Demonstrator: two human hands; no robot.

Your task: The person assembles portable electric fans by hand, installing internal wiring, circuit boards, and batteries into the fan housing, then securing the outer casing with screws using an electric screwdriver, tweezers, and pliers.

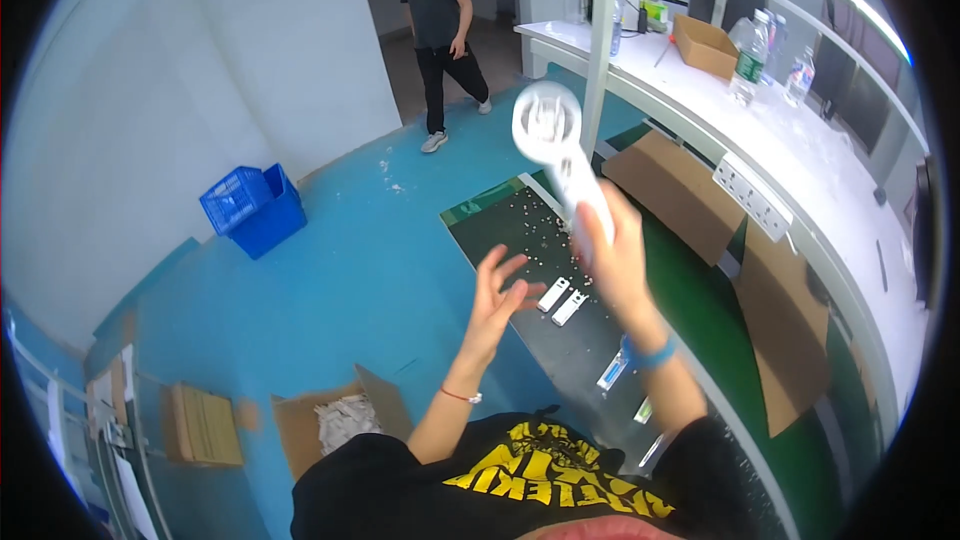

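Note:
My right hand (620,255) is raised over the dark work surface (500,230), its fingers wrapped round the handle of a white handheld device with a round head (547,123). The device is blurred, so its exact kind does not show. Lower and to the left, my left hand (490,305) is empty, fingers spread and palm turned toward the right. Just right of its fingertips lie two narrow white plastic parts (569,307), side by side. Small pale bits (540,225) are scattered beyond them. A slim packaged item with blue on it (613,368) rests nearer to me.
Stacked blue crates (265,228) stand on the floor at left. Near my left elbow is an open cardboard box (300,430) of pale pieces. A white bench (690,105) with bottles and a power strip (752,198) runs along the right. A person (436,15) walks by the doorway.

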